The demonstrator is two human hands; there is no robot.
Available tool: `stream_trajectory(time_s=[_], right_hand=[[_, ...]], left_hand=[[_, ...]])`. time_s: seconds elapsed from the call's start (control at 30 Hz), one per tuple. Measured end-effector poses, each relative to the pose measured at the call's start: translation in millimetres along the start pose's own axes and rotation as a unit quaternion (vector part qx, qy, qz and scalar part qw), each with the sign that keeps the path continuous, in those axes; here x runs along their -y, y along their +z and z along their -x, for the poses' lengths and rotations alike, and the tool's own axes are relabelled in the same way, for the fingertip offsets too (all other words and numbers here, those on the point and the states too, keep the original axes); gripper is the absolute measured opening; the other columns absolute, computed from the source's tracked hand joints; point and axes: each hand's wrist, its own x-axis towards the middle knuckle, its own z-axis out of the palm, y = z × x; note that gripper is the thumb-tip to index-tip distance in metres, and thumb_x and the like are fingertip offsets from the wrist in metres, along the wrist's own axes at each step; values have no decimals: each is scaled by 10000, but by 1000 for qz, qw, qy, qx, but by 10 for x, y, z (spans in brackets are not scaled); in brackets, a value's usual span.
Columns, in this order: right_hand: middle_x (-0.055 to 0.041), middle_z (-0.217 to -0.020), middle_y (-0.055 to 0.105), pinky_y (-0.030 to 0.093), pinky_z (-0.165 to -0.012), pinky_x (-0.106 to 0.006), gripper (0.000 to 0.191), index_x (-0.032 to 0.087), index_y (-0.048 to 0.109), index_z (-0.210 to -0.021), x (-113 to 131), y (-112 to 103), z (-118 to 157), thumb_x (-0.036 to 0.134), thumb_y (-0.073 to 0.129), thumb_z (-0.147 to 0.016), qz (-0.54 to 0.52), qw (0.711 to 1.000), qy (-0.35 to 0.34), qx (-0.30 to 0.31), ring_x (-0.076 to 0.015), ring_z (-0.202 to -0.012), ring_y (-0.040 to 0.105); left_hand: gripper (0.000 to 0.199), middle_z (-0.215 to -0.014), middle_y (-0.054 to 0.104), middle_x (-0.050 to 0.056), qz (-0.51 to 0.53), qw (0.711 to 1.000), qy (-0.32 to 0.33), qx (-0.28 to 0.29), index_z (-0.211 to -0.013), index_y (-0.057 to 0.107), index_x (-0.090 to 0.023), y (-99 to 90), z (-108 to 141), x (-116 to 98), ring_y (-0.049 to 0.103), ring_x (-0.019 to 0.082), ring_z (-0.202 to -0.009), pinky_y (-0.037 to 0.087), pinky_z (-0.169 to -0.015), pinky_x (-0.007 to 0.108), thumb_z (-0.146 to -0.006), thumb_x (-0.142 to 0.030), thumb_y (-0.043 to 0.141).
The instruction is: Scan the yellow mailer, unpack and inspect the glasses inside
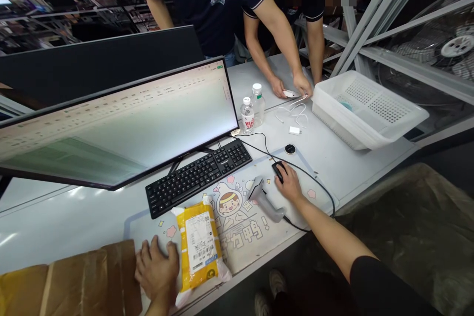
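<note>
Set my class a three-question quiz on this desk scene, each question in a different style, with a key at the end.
1. Multiple choice: what is the wearer's right hand on?
A) keyboard
B) mouse
C) basket

2. True or false: the wearer's left hand is holding the scanner.

3. Count: how many bottles stand just right of the monitor in the picture?

Key:
1. B
2. False; it holds nothing and lies beside the yellow parcel.
3. Two

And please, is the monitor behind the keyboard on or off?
On: the monitor is lit, showing a pale page with a toolbar near the top.
</note>
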Motion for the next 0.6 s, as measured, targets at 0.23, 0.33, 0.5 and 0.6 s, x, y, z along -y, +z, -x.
stream_trajectory(time_s=[0.23, 0.33, 0.5, 0.6], right_hand=[[-198, -1606, 568, 499, -1207, -577, 495, 180, 613, -1497, -3, 8, 3, 361, 495, -1051, 6, 1000, 1, -7, -333, -1442, 556], [-206, -1599, 574, 512, -1196, -570, 489, 173, 625, -1484, -5, 12, 3, 369, 497, -1055, 10, 1000, 0, -11, -336, -1443, 563], [-201, -1603, 577, 521, -1190, -565, 478, 182, 633, -1482, -9, 11, 4, 365, 506, -1059, 15, 1000, -5, -17, -336, -1454, 570], [-207, -1600, 580, 527, -1188, -551, 475, 167, 634, -1477, -15, 12, 6, 357, 507, -1062, 17, 1000, -11, -21, -331, -1458, 571]], left_hand=[[736, -1738, 429, 253, 5, 1000, 7, -8, -1627, 515, -103, 26, -5, 21, 310, 421, -1665, 283, -1323, 662, -1071, -548, 328], [765, -1733, 436, 254, 10, 1000, 2, -9, -1624, 524, -88, 19, 0, 7, 318, 419, -1661, 278, -1328, 666, -1084, -579, 295], [789, -1726, 445, 259, 14, 1000, 10, -16, -1620, 534, -83, 23, 6, 9, 339, 439, -1648, 291, -1319, 677, -1081, -603, 285], [782, -1719, 454, 263, 11, 1000, 12, -23, -1614, 542, -84, 45, 0, 29, 347, 436, -1645, 299, -1317, 672, -1080, -599, 294]])
